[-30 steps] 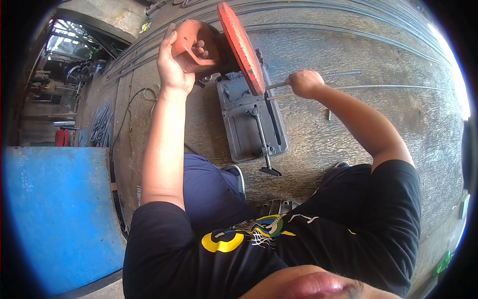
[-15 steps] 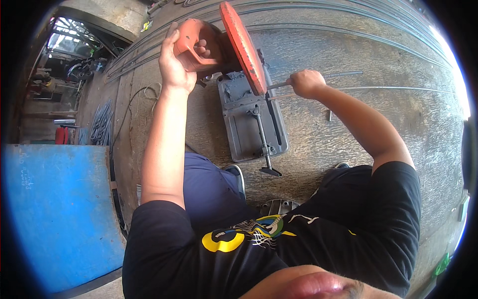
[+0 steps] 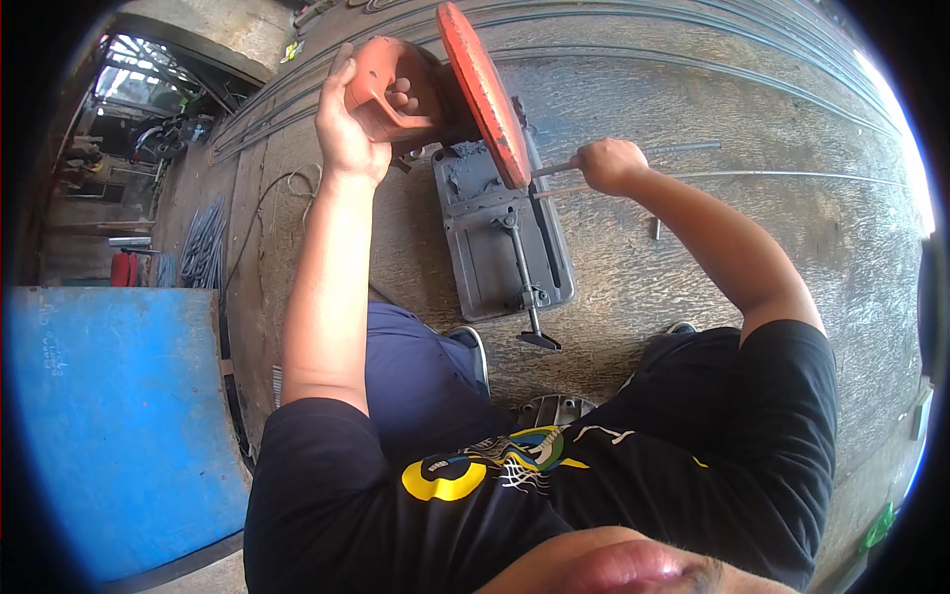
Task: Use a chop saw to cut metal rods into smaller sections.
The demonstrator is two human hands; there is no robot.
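An orange cut-off saw [image 3: 482, 94] with a worn blade guard stands over a grey metal base [image 3: 475, 267]. My left hand [image 3: 351, 124] is wrapped round the saw's orange handle [image 3: 381, 74], with fingertips showing through its opening. To the right of the guard, my right hand [image 3: 611, 164] is closed round a metal rod [image 3: 693, 148]. The rod's left end reaches the guard's lower edge, where the guard hides the contact point. A clamp screw with a crank [image 3: 534, 322] sits on the near part of the base. A thinner rod [image 3: 772, 176] runs rightward from the base.
Long metal rods [image 3: 633, 52] lie across the far floor. A short cut piece [image 3: 656, 229] rests below my right forearm. On the left stand a blue panel [image 3: 109, 416] and a bundle of bars [image 3: 203, 246]. A cable [image 3: 259, 213] curves beside my left forearm.
Both hands keep their holds on the saw handle and the rod, with almost no movement. My view has shifted very slightly.
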